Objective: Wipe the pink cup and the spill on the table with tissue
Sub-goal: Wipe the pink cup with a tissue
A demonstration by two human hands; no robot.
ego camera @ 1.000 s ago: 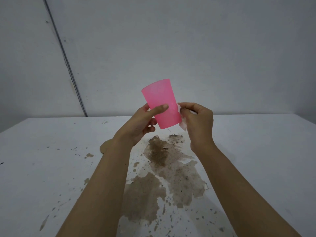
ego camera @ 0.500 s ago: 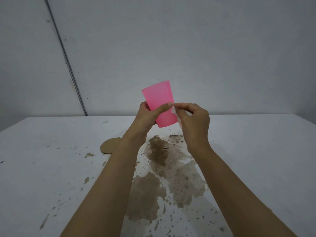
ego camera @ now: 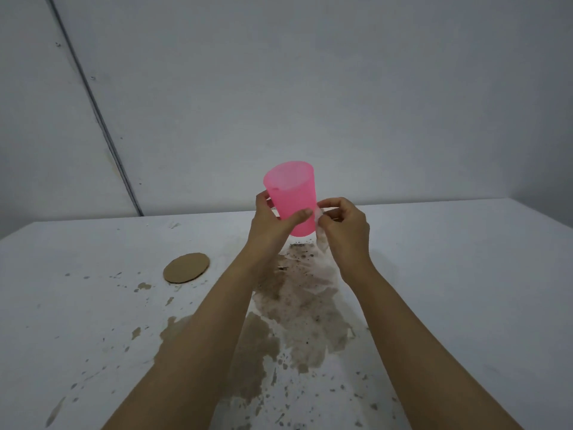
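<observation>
- Head view. White table (ego camera: 465,274) fills the lower half of the picture; a plain grey wall (ego camera: 341,88) stands behind it, with a dark vertical strip (ego camera: 102,125) running down at about 10 o'clock.
- A round brown cardboard disc (ego camera: 186,268) lies flat on the table at about 9 o'clock from the hands, apart from everything else.
- Brown spill (ego camera: 294,321) spreads over the table directly below the hands, at 6 o'clock from them, with splashes and specks scattered toward 7 and 8 o'clock. Both forearms cross in front of part of it.
- Pink cup (ego camera: 291,197) is held in the air above the far end of the spill, clear of the table. Its long axis is near vertical, wide end up and tilted slightly toward 11 o'clock; narrow end down, partly hidden by the fingers.
- Left hand (ego camera: 273,225) is wrapped around the cup's lower half, thumb across the near face.
- Right hand (ego camera: 344,228) pinches a thin white tissue (ego camera: 321,225) against the cup's lower wall at 3 o'clock; fingers curled closed on it. Most of the tissue is hidden by the hand.
</observation>
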